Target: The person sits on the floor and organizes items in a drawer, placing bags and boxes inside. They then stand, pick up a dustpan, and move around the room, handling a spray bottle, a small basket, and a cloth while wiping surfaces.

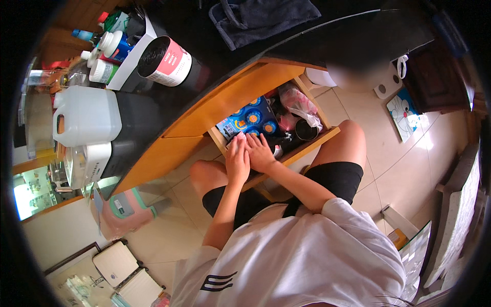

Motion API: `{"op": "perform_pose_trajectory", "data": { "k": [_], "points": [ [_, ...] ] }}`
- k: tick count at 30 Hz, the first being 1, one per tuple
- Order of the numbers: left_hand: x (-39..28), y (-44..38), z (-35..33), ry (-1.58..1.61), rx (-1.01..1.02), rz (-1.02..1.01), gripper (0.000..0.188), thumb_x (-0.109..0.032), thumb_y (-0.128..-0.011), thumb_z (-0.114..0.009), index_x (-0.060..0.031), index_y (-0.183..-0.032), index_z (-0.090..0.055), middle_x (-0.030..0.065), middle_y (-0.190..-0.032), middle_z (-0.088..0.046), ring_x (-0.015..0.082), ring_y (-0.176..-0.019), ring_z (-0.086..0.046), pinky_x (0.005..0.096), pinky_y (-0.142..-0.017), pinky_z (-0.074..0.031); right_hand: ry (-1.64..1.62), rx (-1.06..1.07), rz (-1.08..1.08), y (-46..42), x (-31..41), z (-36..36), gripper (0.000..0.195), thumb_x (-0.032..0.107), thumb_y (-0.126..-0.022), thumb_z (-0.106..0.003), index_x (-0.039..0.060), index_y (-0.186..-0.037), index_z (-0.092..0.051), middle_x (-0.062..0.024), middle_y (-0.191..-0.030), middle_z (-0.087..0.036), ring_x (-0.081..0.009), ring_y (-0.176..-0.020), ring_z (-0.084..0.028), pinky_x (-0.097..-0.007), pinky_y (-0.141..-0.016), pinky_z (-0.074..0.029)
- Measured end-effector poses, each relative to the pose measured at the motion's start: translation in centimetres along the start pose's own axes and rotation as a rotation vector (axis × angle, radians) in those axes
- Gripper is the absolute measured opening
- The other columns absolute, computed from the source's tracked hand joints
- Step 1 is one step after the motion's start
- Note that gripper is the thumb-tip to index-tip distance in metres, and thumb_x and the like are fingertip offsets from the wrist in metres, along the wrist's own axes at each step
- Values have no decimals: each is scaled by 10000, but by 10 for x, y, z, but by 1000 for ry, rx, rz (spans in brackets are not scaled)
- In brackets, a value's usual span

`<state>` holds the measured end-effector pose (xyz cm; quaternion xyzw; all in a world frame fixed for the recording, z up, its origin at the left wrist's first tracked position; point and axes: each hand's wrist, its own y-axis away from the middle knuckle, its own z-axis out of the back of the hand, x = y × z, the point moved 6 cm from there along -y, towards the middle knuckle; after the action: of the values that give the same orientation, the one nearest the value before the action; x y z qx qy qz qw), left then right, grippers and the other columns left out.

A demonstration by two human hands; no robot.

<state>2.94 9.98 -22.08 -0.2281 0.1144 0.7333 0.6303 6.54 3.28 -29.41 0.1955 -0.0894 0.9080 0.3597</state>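
Observation:
A wooden drawer (330,133) is pulled out over my lap, and both hands are inside its near left part. My left hand (238,163) has its fingers together beside a small pale pink thing (241,136); whether it grips that thing is unclear. Touching it from the right is my right hand (261,154), palm down with fingers apart. Under and beyond my fingertips lies a blue blister pack (250,116) with several round blue pieces. A crumpled pink-and-white plastic bag (297,100) and a round dark container (306,129) are at the drawer's right side.
The black countertop (215,73) above the drawer bears a pink-and-white tub (168,63), a translucent plastic jug (88,115), a white box (132,57) of bottles and a dark cloth bag (264,17). A pink-and-green plastic stool (128,213) stands on the tiled floor (180,241) at left.

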Motion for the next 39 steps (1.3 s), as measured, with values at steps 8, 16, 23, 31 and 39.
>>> {"op": "perform_pose_trajectory", "data": {
  "k": [8,16,23,31,39],
  "points": [
    [-24,14,-7,-143,-22,18,380,-54,-773,-602,-70,-1151,-576,138,-1260,-477,361,-1299,-364,547,-1060,-259,-35,-139,-93,38,-85,108,214,108,-724,-618,110,-927,-685,-45,-1004,-646,-222,-979,-592,-331,-813,-456],
    [-57,9,-12,114,-35,-49,330,-18,-759,-589,-40,-1088,-588,155,-1198,-517,355,-1138,-485,474,-966,-372,578,631,-47,11,-98,-10,332,197,-874,-530,97,-1172,-637,-77,-1146,-583,-287,-1088,-539,-482,-785,-445],
    [-32,53,-8,109,88,38,270,-16,-783,-585,-15,-1052,-602,159,-1147,-529,346,-1075,-515,418,-899,-437,698,653,127,4,-91,-15,319,196,-849,-577,107,-1148,-646,-92,-1155,-580,-276,-1041,-584,-449,-780,-505],
    [-22,68,-16,239,130,168,205,7,-809,-543,-12,-998,-622,153,-1073,-568,352,-973,-559,395,-847,-465,383,740,-55,1,-130,-22,419,328,-721,-724,138,-1092,-684,-50,-1101,-672,-234,-1070,-617,-411,-838,-486],
    [-12,72,-23,287,48,134,231,15,-795,-543,6,-1021,-589,182,-1050,-572,367,-977,-558,405,-841,-459,318,561,59,-5,-103,58,549,443,-589,-785,78,-988,-690,-95,-956,-684,-258,-962,-644,-443,-841,-464]
  ]
}}
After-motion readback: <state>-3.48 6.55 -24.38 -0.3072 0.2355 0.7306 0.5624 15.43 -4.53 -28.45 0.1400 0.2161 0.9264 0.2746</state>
